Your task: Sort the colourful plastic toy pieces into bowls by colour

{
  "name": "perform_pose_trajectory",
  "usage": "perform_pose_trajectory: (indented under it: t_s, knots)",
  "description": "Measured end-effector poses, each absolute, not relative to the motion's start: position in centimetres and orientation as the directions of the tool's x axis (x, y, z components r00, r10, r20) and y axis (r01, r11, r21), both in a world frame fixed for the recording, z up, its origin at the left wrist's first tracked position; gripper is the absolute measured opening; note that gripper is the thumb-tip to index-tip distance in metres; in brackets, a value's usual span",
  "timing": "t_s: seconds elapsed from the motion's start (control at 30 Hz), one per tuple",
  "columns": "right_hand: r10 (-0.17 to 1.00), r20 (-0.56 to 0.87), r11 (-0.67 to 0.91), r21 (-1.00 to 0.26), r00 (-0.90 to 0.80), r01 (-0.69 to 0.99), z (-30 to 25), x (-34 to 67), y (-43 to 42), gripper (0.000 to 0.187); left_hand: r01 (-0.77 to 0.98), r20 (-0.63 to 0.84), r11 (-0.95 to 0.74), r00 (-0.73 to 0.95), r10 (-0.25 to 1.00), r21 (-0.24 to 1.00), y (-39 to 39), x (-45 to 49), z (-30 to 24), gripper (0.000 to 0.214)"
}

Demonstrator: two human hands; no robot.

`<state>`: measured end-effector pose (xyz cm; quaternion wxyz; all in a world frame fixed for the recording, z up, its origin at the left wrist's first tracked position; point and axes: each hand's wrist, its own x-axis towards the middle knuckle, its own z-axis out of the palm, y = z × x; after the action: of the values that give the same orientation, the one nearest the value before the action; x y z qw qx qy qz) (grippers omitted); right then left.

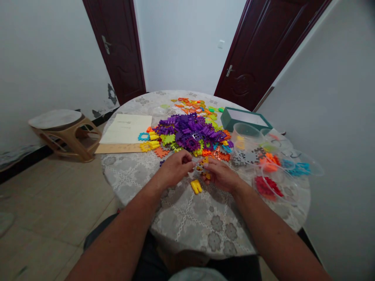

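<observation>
Both of my hands meet over the near middle of a round table with a lace-pattern cloth. My left hand is closed in a pinch and my right hand is closed too; between their fingertips they hold small yellow and orange plastic pieces. A loose yellow block lies on the cloth just below the hands. Beyond them spreads a big pile of interlocking toy pieces, mostly purple, with orange, green and yellow ones around it.
Clear plastic tubs at the right hold sorted pieces: grey, orange, blue, red. A green box stands behind them. A cream booklet lies at the left. A stool stands on the floor; two dark doors behind.
</observation>
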<state>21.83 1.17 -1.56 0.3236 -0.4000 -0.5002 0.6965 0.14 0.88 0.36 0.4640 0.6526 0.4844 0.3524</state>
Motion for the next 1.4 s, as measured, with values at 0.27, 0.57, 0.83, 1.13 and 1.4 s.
perform_pose_trajectory:
  t_s: [0.27,0.57,0.83,1.13,1.4]
  knots:
    - [0.819,0.152,0.522,-0.598,-0.554,0.609,-0.4,22.0,-0.3,0.017,0.298,0.018,-0.004,-0.044,0.999,0.955,2.2,-4.2,2.7,0.024]
    - [0.778,-0.067,0.548,-0.411,-0.624,0.728,-0.2,19.9,-2.5,0.035,0.49,-0.01,0.097,-0.177,0.984,0.866,3.5,-7.0,2.5,0.028]
    - [0.852,0.014,0.372,-0.72,-0.524,0.586,-0.3,21.9,0.3,0.013,0.493,-0.015,0.083,-0.14,0.99,0.866,3.4,-6.1,2.7,0.034]
    - [0.898,-0.31,-0.373,-0.913,-0.311,-0.165,2.0,21.9,1.0,0.027,0.468,0.02,0.032,-0.104,0.994,0.883,3.5,-5.5,2.3,0.034]
    - [0.976,-0.055,0.058,-0.866,-0.209,0.497,9.7,28.5,4.2,0.022,0.544,0.084,-0.066,-0.009,0.996,0.836,3.8,-6.5,0.7,0.038]
